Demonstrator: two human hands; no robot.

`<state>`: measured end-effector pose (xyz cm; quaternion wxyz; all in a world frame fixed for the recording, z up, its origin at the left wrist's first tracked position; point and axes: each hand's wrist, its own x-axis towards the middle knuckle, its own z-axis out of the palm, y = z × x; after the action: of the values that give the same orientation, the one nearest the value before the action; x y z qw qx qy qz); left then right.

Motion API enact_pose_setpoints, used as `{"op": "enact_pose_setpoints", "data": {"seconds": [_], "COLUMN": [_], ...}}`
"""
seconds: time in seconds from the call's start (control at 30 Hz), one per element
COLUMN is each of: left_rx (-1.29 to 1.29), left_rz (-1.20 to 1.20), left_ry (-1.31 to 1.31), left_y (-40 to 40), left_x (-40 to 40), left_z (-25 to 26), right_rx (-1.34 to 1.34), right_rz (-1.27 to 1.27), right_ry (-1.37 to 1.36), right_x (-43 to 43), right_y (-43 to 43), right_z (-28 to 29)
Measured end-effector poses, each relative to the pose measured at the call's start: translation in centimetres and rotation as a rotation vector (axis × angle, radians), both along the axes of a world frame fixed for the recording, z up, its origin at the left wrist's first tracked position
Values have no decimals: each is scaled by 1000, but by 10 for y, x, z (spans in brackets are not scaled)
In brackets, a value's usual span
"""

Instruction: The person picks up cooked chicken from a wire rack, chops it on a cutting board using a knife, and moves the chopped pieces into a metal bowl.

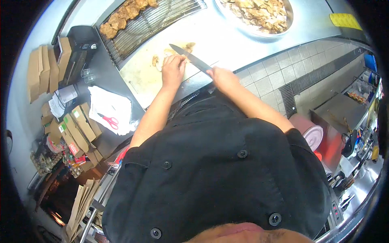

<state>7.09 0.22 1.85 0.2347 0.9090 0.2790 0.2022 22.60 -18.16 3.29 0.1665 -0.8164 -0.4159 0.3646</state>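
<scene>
My right hand (224,78) grips the handle of a chef's knife (193,58), its blade angled up and left over a pale cutting board (146,71). Pressed down beside the blade is my left hand (173,68), its fingers curled over a piece of cooked meat (158,62) that looks like chicken. The fingers hide most of that piece. A browned bit (190,47) lies just beyond the blade. Farther up, a large round metal bowl (288,18) holds a heap of sliced meat (258,13). Several whole browned pieces (121,18) rest on a wire rack (136,38).
Left of the board, red-handled scissors (110,121) lie on white paper sheets (103,100), near cardboard boxes (76,127) and drinking glasses (88,76). A yellow object (345,21) sits at the upper right. Below the counter, a drain grate (307,83) crosses the tiled floor (267,70).
</scene>
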Motion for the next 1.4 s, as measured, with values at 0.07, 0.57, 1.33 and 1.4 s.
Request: {"op": "enact_pose_setpoints", "data": {"seconds": [0.07,0.57,1.33,1.4], "left_rx": [5,-65,-54,-43], "left_rz": [5,67,79,73], "left_ry": [9,56,-11,-31], "left_y": [0,41,41,39], "left_x": [2,18,13,13], "left_z": [1,14,2,4], "right_rx": [8,5,-16,-16], "right_rz": [3,-5,120,129], "right_ry": [11,-46,7,15], "right_x": [0,24,39,39], "right_y": [18,-33,-10,-8], "right_z": [1,23,6,9]}}
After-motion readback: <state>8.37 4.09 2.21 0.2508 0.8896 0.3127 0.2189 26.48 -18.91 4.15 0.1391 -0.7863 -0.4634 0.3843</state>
